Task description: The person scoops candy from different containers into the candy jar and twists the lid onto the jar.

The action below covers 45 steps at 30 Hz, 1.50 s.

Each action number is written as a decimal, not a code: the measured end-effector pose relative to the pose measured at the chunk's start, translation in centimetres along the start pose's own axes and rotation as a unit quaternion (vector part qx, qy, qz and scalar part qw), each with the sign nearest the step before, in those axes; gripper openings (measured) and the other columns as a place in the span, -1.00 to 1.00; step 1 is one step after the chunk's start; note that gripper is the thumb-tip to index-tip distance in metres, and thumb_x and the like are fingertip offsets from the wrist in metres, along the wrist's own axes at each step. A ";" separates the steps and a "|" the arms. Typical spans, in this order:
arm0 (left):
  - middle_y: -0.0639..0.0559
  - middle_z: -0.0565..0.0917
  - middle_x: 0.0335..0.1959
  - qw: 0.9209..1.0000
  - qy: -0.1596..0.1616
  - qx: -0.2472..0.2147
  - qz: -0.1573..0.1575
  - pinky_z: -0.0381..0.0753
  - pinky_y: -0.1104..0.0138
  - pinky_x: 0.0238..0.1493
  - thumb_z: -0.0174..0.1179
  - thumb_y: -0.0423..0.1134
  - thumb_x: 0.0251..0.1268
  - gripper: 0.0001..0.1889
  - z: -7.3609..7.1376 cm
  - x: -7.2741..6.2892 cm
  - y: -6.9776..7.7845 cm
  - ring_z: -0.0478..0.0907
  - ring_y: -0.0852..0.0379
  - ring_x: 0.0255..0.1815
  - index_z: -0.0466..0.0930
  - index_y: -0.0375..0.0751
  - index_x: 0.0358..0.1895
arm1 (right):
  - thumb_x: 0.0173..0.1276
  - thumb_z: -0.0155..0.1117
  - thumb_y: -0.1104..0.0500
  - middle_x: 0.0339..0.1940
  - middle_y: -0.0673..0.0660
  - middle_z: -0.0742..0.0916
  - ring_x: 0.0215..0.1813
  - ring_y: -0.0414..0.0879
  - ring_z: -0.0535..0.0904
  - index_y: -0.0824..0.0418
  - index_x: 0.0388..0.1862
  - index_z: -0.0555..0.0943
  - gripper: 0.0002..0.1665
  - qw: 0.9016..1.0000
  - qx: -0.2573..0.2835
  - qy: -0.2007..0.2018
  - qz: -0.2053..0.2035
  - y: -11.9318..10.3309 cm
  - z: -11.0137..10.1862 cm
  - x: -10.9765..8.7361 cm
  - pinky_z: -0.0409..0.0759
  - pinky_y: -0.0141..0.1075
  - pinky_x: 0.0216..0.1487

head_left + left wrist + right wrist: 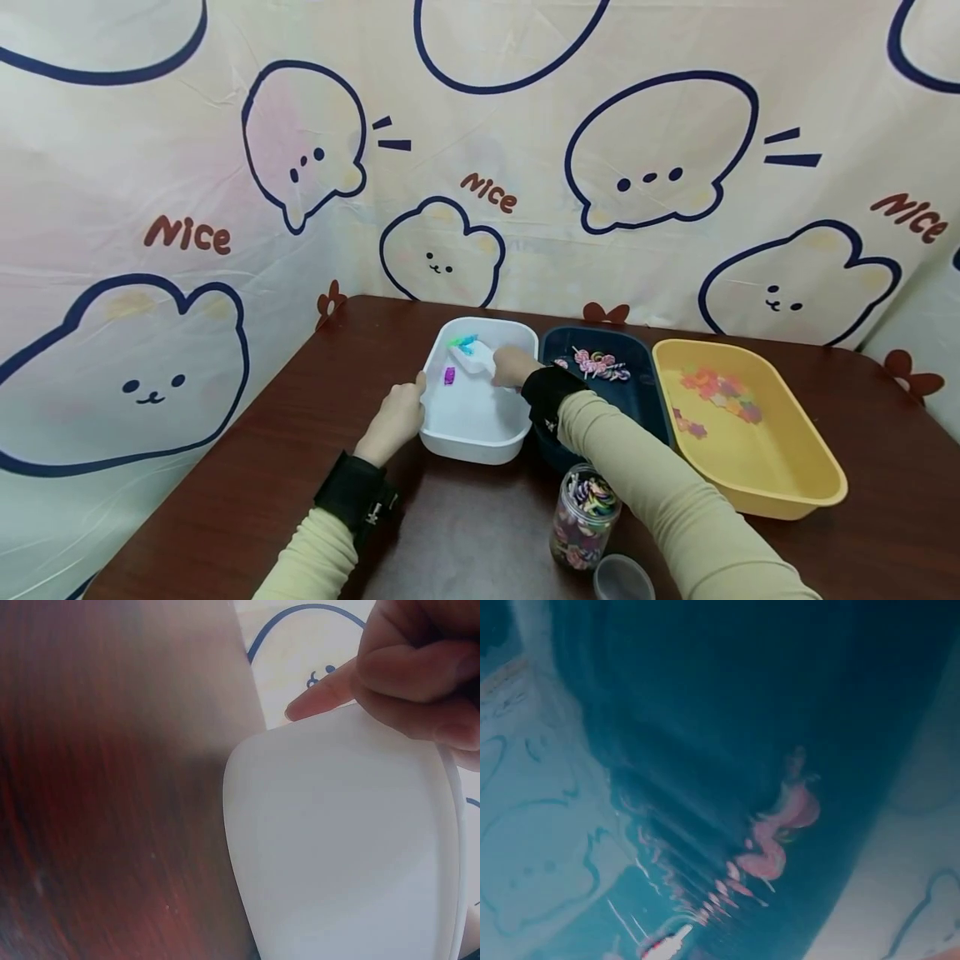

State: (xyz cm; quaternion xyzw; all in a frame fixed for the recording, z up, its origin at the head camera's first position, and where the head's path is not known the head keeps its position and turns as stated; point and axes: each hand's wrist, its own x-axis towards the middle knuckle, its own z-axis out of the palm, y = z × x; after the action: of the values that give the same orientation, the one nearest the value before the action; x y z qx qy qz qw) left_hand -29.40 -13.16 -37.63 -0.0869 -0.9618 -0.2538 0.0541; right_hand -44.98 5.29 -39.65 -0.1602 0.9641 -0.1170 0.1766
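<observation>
My left hand (393, 417) grips the left rim of a white tub (480, 446). In the left wrist view, its curled fingers (420, 675) are over the rim, one stretched along it. Inside the tub, my right hand (513, 367) holds a small white scoop-like thing (472, 357), its exact kind unclear. Blue and green pieces (463, 342) lie at the scoop's far end. A purple piece (449, 376) lies on the tub floor, left of the scoop. The right wrist view is blurred and does not show the right hand.
Right of the white tub, a dark blue tub (637, 400) holds pink swirled lollipop-like pieces (600, 365). Farther right, a yellow tub (795, 454) holds colourful flower-shaped pieces (723, 392). A clear jar (583, 521) of swirled pieces and a round clear lid (624, 579) stand below the right forearm.
</observation>
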 end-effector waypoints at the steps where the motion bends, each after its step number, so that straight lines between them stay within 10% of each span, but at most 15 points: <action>1: -0.33 0.47 -0.56 1.000 0.000 -0.001 -0.001 0.07 0.45 -0.57 -0.07 -0.66 0.34 -0.49 0.0 0.0 0.0 0.08 0.19 -0.66 0.29 -0.74 0.37 | 0.45 0.31 0.22 -0.29 0.20 0.65 -0.61 -0.10 0.48 0.41 0.00 0.60 -0.72 1.000 -0.001 -0.009 0.013 -0.9 -0.7 -1.4 0.52 -0.37 -0.54; 9: -0.25 0.41 -0.63 1.000 -0.001 -0.010 -0.010 0.05 0.45 -0.57 -0.07 -0.66 0.35 -0.49 0.2 0.2 0.0 0.02 0.21 -0.67 0.30 -0.72 0.37 | 0.52 0.21 0.25 -0.25 0.17 0.60 -0.68 -0.22 0.40 0.40 0.10 0.55 -0.71 0.999 -0.011 -0.023 0.022 -2.9 -2.2 -5.2 0.40 -0.50 -0.60; 45: -0.30 0.44 -0.58 0.999 -0.011 -0.026 -0.033 0.07 0.44 -0.57 -0.06 -0.63 0.38 -0.49 0.1 0.3 0.0 -0.02 0.21 -0.65 0.29 -0.68 0.40 | 0.53 0.21 0.26 -0.17 0.21 0.64 -0.64 -0.20 0.50 0.38 0.11 0.53 -0.73 0.999 0.001 -0.040 0.022 -2.8 -2.5 -5.0 0.49 -0.49 -0.55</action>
State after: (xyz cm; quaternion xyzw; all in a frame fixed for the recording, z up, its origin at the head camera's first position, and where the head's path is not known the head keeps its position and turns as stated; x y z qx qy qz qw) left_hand -29.72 -13.08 -37.65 -0.0599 -0.9577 -0.2797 0.0324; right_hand -40.72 4.88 -35.10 -0.1429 0.9593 -0.1078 0.2183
